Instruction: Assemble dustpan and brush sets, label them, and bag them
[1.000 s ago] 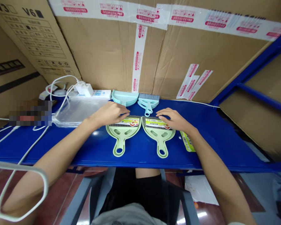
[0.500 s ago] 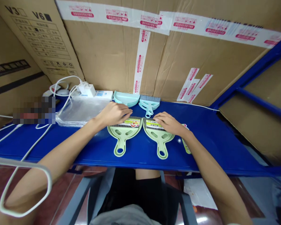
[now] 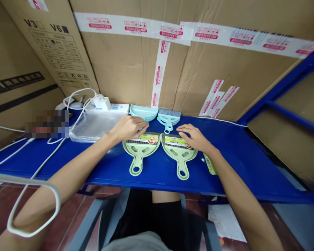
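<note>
Two light green mini dustpan sets lie side by side on the blue table, handles toward me. My left hand rests with fingers on the top edge of the left green dustpan, near its printed label. Fingers spread, my right hand lies flat on the labelled top of the right green dustpan. Just behind them sit a stack of pale blue dustpans and a pale blue brush with grey bristles.
A pile of clear plastic bags lies at the left, with a white power strip and white cables behind it. A green label card sticks out beside my right wrist. Taped cardboard boxes wall the back; a blue shelf frame stands right.
Both hands stay on the green dustpans with only small finger shifts. The view has drifted slightly, so everything sits a little to the right.
</note>
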A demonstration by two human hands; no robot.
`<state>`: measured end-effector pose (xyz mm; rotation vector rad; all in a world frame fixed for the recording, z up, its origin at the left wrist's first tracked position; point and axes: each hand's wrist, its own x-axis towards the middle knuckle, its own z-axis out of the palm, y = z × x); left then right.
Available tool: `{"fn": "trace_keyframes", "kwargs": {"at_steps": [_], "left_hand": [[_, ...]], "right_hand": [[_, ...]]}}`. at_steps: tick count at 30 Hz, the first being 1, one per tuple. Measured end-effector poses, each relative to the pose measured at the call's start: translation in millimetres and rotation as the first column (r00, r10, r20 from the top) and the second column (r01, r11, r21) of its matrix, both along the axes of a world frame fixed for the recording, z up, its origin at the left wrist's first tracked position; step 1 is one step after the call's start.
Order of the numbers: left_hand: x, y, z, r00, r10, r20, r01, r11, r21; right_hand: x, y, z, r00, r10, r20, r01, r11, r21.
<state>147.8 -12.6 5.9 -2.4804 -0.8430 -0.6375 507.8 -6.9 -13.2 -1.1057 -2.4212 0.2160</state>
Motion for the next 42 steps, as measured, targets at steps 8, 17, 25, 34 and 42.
{"fn": "trace_keyframes", "kwargs": {"at_steps": [8, 17, 25, 34, 42], "left_hand": [[1, -1, -0.6, 1.000, -0.001, -0.015, 0.001, 1.000, 0.030], [2, -1, -0.4, 0.992, -0.119, 0.042, 0.109, 0.974, 0.199], [2, 0, -2.4, 0.995, -0.094, 0.020, 0.090, 0.985, 0.150], [-2, 7, -9.3, 0.994, -0.098, -0.049, 0.098, 0.995, -0.010], [-2, 7, -11.9, 0.995, -0.075, -0.059, 0.070, 0.994, -0.080]], "right_hand": [[-5, -2, -5.9, 0.991, 0.083, 0.102, -0.075, 0.994, -0.085], [-13, -4, -6.7, 0.991, 0.084, 0.107, -0.067, 0.987, -0.147], [-6, -4, -3.3, 1.000, 0.024, 0.020, -0.023, 0.999, -0.042], [9, 0, 7.0, 0.999, 0.036, 0.030, -0.034, 0.996, -0.078], [14, 0, 8.3, 0.998, -0.015, 0.059, 0.024, 0.989, -0.145]]}}
